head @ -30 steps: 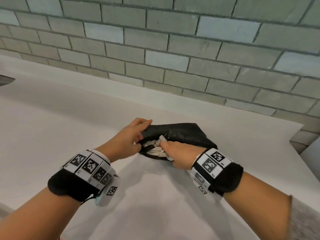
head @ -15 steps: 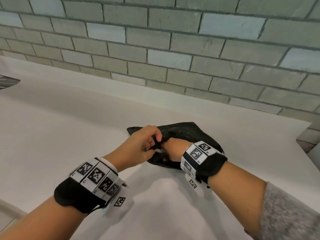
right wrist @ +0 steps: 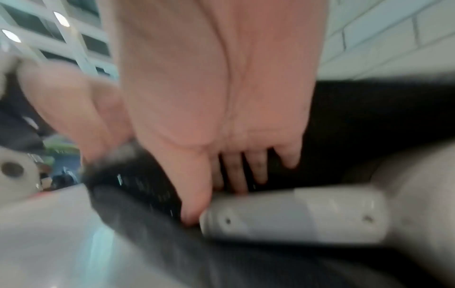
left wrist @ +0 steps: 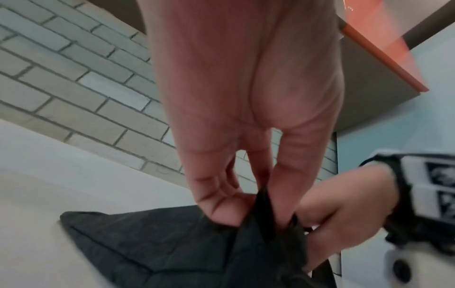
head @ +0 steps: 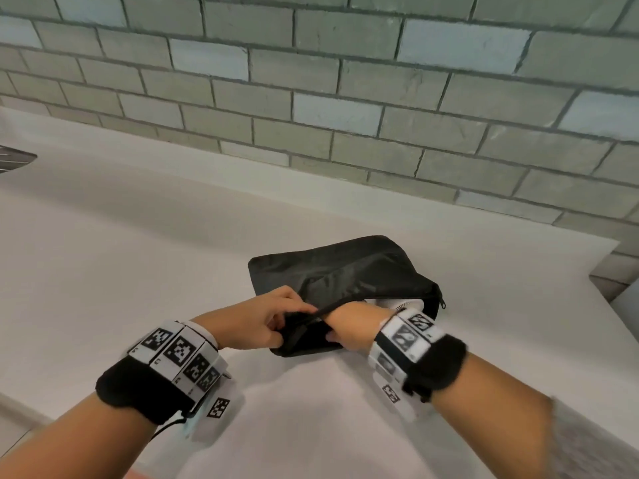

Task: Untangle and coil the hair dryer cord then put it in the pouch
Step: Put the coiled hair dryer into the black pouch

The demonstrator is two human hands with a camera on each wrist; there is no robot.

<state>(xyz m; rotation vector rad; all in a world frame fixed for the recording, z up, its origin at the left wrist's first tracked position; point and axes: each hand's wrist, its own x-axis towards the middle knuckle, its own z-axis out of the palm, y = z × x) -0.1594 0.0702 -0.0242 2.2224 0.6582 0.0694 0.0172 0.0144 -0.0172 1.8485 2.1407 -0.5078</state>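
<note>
Left hand (head: 256, 321): grip pinches the pouch's upper mouth edge.
Pouch (head: 345, 271): black, on the white tabletop (head: 103, 254), long axis left to right, mouth toward the person.
Right hand (head: 349, 326): fingers inside the pouch; grip hidden, cannot tell.
Hair dryer (right wrist: 295, 212): white, inside, mostly hidden, blurred.
Change: coiled cord, visible earlier, now hidden.

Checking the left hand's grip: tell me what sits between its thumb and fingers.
In the left wrist view, the left hand pinches a fold of the black pouch at its opening; only fabric lies between thumb and fingers.
</note>
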